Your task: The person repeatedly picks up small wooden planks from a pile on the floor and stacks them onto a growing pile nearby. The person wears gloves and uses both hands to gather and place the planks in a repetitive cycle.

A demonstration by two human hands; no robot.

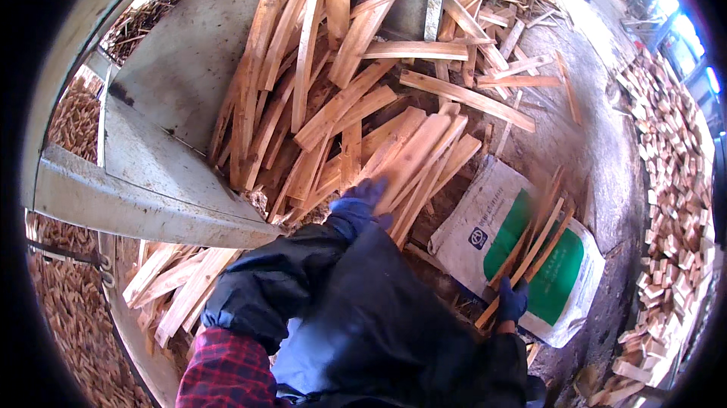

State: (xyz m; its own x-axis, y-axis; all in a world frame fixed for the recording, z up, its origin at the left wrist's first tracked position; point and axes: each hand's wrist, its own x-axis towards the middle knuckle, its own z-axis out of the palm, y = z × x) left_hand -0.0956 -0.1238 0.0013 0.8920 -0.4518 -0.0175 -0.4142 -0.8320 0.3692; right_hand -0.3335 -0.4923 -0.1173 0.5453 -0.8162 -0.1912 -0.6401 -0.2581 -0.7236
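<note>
Wooden strips (539,240) in right grip (513,300) cross sack's (466,232) edge toward roomy floor (615,181); left grip (362,202): can't tell.

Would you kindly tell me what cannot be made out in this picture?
Head view, held strips: upper ends blurred; their exact number is unclear.
Head view, left hand: its palm is hidden beneath the hand itself, so its grip is unclear.
Head view, white-and-green sack: partly covered by the strips in the right hand.
Head view, far-left wood pile: outer side lost in the black rim.
</note>
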